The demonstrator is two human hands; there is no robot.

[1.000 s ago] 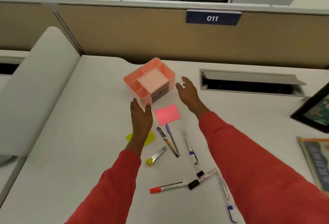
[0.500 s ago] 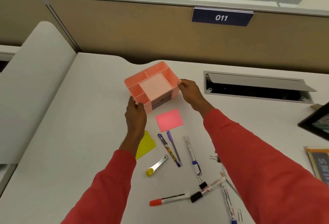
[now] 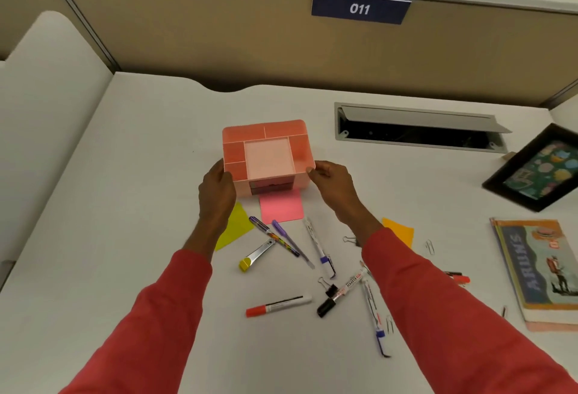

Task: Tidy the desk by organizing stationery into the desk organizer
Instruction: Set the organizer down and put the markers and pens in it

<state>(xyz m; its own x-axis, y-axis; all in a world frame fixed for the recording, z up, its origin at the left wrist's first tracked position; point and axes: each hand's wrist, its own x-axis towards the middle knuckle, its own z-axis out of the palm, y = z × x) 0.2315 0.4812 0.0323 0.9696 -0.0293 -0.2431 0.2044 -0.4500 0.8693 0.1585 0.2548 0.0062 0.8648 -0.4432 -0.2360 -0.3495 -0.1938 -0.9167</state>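
The pink desk organizer (image 3: 300,146) sits square to me on the white desk, its compartments empty and a small drawer facing me. My left hand (image 3: 217,193) grips its left front corner and my right hand (image 3: 333,184) grips its right front corner. Just in front lie a pink sticky note (image 3: 281,206), a yellow note (image 3: 236,231) and an orange note (image 3: 398,231). Below them are scattered two purple pens (image 3: 281,237), a white pen (image 3: 317,245), a nail clipper (image 3: 256,256), a red-capped marker (image 3: 276,306), a black-capped marker (image 3: 341,295) and a blue-tipped pen (image 3: 373,315).
Binder clips (image 3: 327,284) and paper clips (image 3: 430,246) lie among the pens. A stack of books (image 3: 541,271) is at the right edge, a framed picture (image 3: 538,168) behind it. An open cable tray (image 3: 416,127) is set in the desk, and a partition wall (image 3: 219,43) runs along the back.
Both hands closed on the organizer's front corners and turned it from a diagonal stance to square with me. The view also shifted down and nearer.
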